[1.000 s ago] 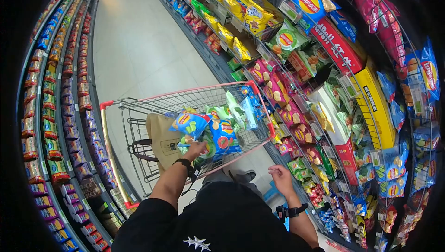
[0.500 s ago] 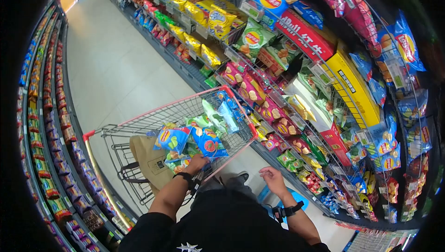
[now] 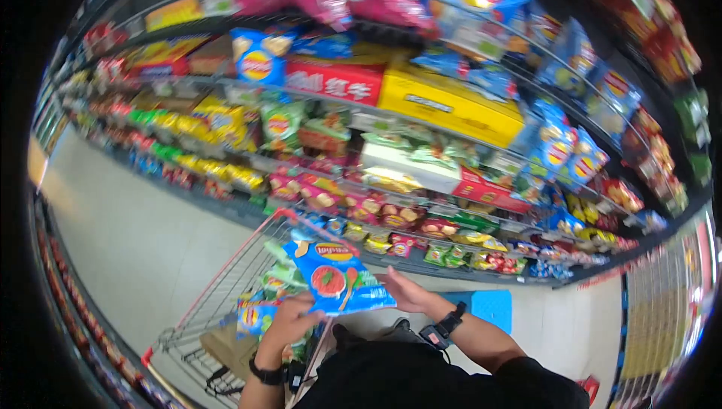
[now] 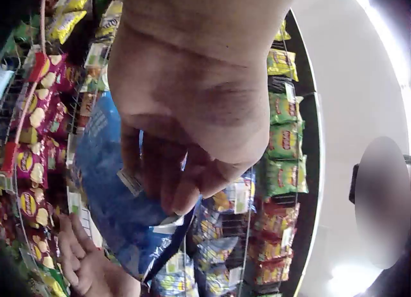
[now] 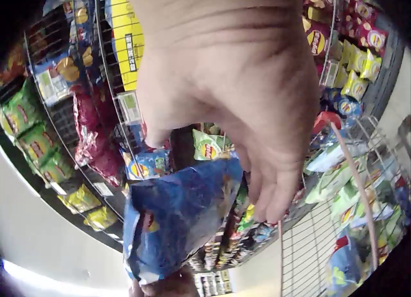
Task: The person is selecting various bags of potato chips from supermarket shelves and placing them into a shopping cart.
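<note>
A blue Lay's chip bag (image 3: 331, 277), with a red dip bowl printed on its front, is held up over the shopping cart (image 3: 284, 214). My left hand (image 3: 289, 322) pinches its near edge between thumb and fingers, as the left wrist view confirms on the blue bag (image 4: 106, 188). At the bag's opposite side is my right hand (image 3: 410, 292), fingers extended, right by the bag's edge. In the right wrist view that right hand (image 5: 237, 98) arches above the blue bag (image 5: 180, 213) without curling round it.
Inside the cart lie more chip bags (image 3: 256, 317) and a brown paper bag (image 3: 226, 349). Shelves packed with snacks run along the front, with a yellow box (image 3: 451, 108) on one. A blue step stool (image 3: 492, 310) stands on the floor to the right.
My left hand has lifted the blue chip bag up out of the cart. The right hand has moved left to the bag's side. The head view has swung right toward the shelves.
</note>
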The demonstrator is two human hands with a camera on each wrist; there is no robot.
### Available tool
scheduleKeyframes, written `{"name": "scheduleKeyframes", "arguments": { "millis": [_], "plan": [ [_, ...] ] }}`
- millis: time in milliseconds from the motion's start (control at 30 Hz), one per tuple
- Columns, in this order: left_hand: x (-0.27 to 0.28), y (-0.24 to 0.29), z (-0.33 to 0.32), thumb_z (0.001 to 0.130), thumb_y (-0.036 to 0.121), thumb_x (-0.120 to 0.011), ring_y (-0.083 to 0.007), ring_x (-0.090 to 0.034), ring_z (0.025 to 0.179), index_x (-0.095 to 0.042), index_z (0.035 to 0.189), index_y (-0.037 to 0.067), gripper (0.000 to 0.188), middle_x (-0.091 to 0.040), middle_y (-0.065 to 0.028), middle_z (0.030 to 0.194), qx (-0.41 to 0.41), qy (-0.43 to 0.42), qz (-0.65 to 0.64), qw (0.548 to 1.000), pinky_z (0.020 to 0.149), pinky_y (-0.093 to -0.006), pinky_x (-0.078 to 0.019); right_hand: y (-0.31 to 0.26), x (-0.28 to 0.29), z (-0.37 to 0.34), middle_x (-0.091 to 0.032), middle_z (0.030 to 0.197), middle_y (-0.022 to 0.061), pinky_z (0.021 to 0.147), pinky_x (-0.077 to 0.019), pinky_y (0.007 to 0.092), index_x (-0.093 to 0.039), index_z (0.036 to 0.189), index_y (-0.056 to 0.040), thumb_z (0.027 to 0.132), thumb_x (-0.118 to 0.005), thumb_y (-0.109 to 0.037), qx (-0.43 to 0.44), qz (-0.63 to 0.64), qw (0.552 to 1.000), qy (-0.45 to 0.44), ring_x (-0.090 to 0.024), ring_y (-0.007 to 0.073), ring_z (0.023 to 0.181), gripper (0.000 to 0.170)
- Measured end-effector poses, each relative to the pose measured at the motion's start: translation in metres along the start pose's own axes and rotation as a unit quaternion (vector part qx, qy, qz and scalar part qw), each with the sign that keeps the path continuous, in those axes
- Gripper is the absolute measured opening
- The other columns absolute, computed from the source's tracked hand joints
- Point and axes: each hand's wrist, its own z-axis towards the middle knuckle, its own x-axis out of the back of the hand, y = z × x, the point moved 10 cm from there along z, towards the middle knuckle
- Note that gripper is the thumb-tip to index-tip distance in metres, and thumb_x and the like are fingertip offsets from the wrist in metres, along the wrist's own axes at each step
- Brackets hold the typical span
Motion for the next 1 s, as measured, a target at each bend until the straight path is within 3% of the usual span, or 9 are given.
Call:
{"name": "scheduleKeyframes", "arguments": {
  "millis": [133,200,333,467,500,533,633,733,1000],
  "plan": [
    [-0.045,0.056,0.037,0.08,0.006,-0.067,-0.0286,-0.064,0.086,-0.071,0.08,-0.001,0.008,-0.068,-0.0146,0.087,-0.084,-0.094,-0.019,0.992,0.081,-0.0373,-0.0467,-0.048,-0.026,-0.032,-0.043,0.144,0.0149,0.106,-0.0402,0.0454,-0.029,0.145,-0.0002,0.091,-0.049,-0.062,0.054,0.084,0.991,-0.088,-0.047,0.0279,0.129,0.084],
    [-0.076,0.066,0.052,0.08,0.006,-0.068,-0.0304,-0.064,0.088,-0.071,0.08,-0.001,0.008,-0.069,-0.0153,0.089,-0.09,-0.148,0.003,0.985,0.082,-0.0388,-0.0471,-0.062,-0.005,-0.051,-0.042,0.145,0.0151,0.109,-0.0383,0.0452,-0.029,0.146,-0.0015,0.09,-0.051,-0.061,0.076,0.032,0.997,0.001,-0.046,0.0278,0.13,0.084],
    [-0.134,0.058,0.073,0.082,0.015,-0.071,-0.0307,-0.063,0.093,-0.071,0.079,-0.001,0.017,-0.068,-0.0144,0.097,-0.057,-0.214,0.115,0.968,0.083,-0.0397,-0.0478,-0.085,0.034,-0.097,-0.051,0.137,0.0146,0.099,-0.0493,0.0397,-0.034,0.142,-0.003,0.091,-0.067,-0.031,0.14,-0.023,0.986,0.093,-0.056,0.0228,0.119,0.067],
    [-0.17,0.037,0.091,0.084,0.028,-0.072,-0.0318,-0.059,0.111,-0.066,0.11,0.002,0.037,-0.064,-0.0179,0.114,0.089,-0.309,0.152,0.935,0.095,-0.0379,-0.0462,-0.121,0.07,-0.159,-0.055,0.128,0.0119,0.096,-0.0503,0.037,-0.032,0.141,-0.0025,0.084,-0.075,-0.013,0.297,-0.043,0.939,0.165,-0.057,0.0204,0.114,0.072],
    [-0.177,0.021,0.094,0.086,0.032,-0.07,-0.0309,-0.055,0.12,-0.051,0.132,0.001,0.058,-0.058,-0.0191,0.126,0.096,-0.337,0.166,0.922,0.101,-0.0388,-0.0428,-0.123,0.073,-0.172,-0.055,0.128,0.0119,0.096,-0.0503,0.037,-0.032,0.141,-0.0025,0.084,-0.075,-0.013,0.296,-0.036,0.941,0.161,-0.057,0.0204,0.114,0.072],
    [-0.189,0.02,0.099,0.086,0.032,-0.07,-0.0309,-0.055,0.12,-0.051,0.132,0.001,0.058,-0.058,-0.0191,0.126,0.103,-0.339,0.17,0.92,0.101,-0.0388,-0.0428,-0.131,0.077,-0.188,-0.054,0.128,0.0117,0.096,-0.0498,0.0364,-0.032,0.141,-0.0025,0.083,-0.075,-0.012,0.322,-0.069,0.927,0.179,-0.057,0.0195,0.114,0.073],
    [-0.223,0.02,0.133,0.087,0.03,-0.07,-0.0286,-0.047,0.128,-0.025,0.146,-0.003,0.081,-0.048,-0.0177,0.137,0.118,-0.197,-0.132,0.964,0.107,-0.0418,-0.0384,-0.145,0.083,-0.227,-0.053,0.129,0.0111,0.097,-0.0488,0.0353,-0.032,0.141,-0.0025,0.081,-0.076,-0.009,0.358,-0.141,0.902,0.194,-0.056,0.018,0.114,0.074],
    [-0.265,0.035,0.154,0.085,0.027,-0.073,-0.025,-0.048,0.126,-0.028,0.145,-0.001,0.081,-0.049,-0.0163,0.136,0.132,-0.166,-0.213,0.954,0.106,-0.0396,-0.0401,-0.145,0.08,-0.252,-0.053,0.129,0.0106,0.098,-0.0474,0.0347,-0.032,0.14,-0.0023,0.08,-0.078,-0.009,0.371,-0.182,0.893,0.179,-0.054,0.0177,0.115,0.076],
    [-0.324,0.021,0.136,0.079,0.022,-0.08,-0.0195,-0.058,0.114,-0.038,0.139,0.0,0.076,-0.057,-0.0125,0.128,0.222,-0.059,-0.136,0.964,0.098,-0.036,-0.047,-0.107,0.123,-0.281,-0.051,0.131,0.0111,0.101,-0.045,0.037,-0.031,0.141,-0.0038,0.079,-0.08,-0.015,0.327,-0.201,0.909,0.164,-0.053,0.0204,0.119,0.08]
  ]
}}
